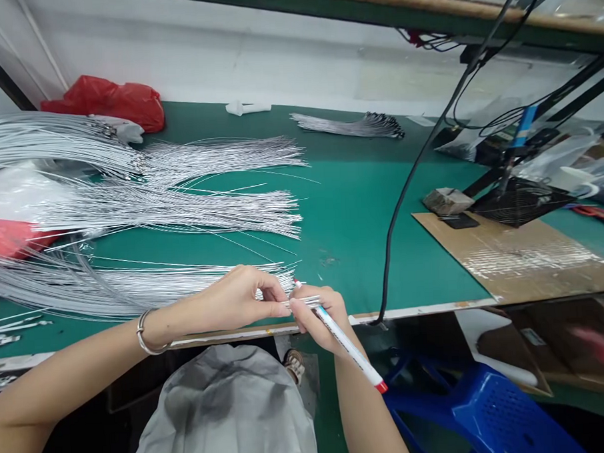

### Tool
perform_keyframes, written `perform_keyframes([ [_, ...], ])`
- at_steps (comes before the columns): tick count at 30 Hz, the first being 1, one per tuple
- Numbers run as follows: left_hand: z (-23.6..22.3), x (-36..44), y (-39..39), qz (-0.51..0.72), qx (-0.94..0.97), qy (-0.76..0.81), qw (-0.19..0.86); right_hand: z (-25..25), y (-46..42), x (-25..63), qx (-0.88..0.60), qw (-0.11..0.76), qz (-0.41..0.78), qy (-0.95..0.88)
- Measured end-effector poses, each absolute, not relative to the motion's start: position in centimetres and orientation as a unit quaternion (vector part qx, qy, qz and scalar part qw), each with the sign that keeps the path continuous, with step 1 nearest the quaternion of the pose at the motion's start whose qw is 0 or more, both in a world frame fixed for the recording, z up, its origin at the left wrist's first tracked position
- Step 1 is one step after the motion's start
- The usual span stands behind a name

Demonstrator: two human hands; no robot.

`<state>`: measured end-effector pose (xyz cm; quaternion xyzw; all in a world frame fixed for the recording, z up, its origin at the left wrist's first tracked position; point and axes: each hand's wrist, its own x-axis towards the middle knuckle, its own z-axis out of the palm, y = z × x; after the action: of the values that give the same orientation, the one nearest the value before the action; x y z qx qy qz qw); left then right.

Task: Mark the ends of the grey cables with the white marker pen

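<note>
My left hand (255, 296) pinches a small bunch of thin silvery wires (310, 300) at the table's front edge. Close against it, my right hand (322, 312) has its thumb and fingers on the same wire ends. A white marker pen (344, 340) with red ends also rests in my right hand, slanting down to the right. Its red tip shows just above the fingers. Behind my left forearm lies a long bundle of grey wires (149, 290). Two more wire bundles, a middle one (221, 206) and a farther one (229, 155), stretch beyond it.
A black cable (405, 195) hangs across the right side of the green table (352, 217). At the right stand a fan-like black device (521, 200) and cardboard (513, 250). A short wire bundle (350, 124) lies at the back, a blue stool (494, 405) below.
</note>
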<state>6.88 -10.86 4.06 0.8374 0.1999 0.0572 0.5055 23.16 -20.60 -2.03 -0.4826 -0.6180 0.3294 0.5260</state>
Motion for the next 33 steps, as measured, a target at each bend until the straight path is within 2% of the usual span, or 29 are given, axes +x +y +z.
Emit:
perform_keyframes([
  [10,3.9,6.8,-9.8,-0.014,0.782,0.190,0.594,-1.6,-20.3,23.5,-0.470,0.495,0.322,-0.656],
  [16,4.2,6.6,-10.0,0.047,0.811,0.182,0.554,-1.6,-20.0,23.2,-0.463,0.525,0.299,-0.648],
  [23,4.7,6.3,-10.7,0.016,0.857,0.152,0.493,-1.7,-19.8,22.8,-0.486,0.506,0.307,-0.643],
  [29,4.8,6.6,-11.0,-0.010,0.830,0.167,0.533,-2.4,-20.0,22.3,-0.511,0.533,0.322,-0.593],
  [33,4.7,6.4,-10.4,-0.005,0.801,0.181,0.571,-2.7,-20.7,22.1,-0.528,0.581,0.251,-0.566],
])
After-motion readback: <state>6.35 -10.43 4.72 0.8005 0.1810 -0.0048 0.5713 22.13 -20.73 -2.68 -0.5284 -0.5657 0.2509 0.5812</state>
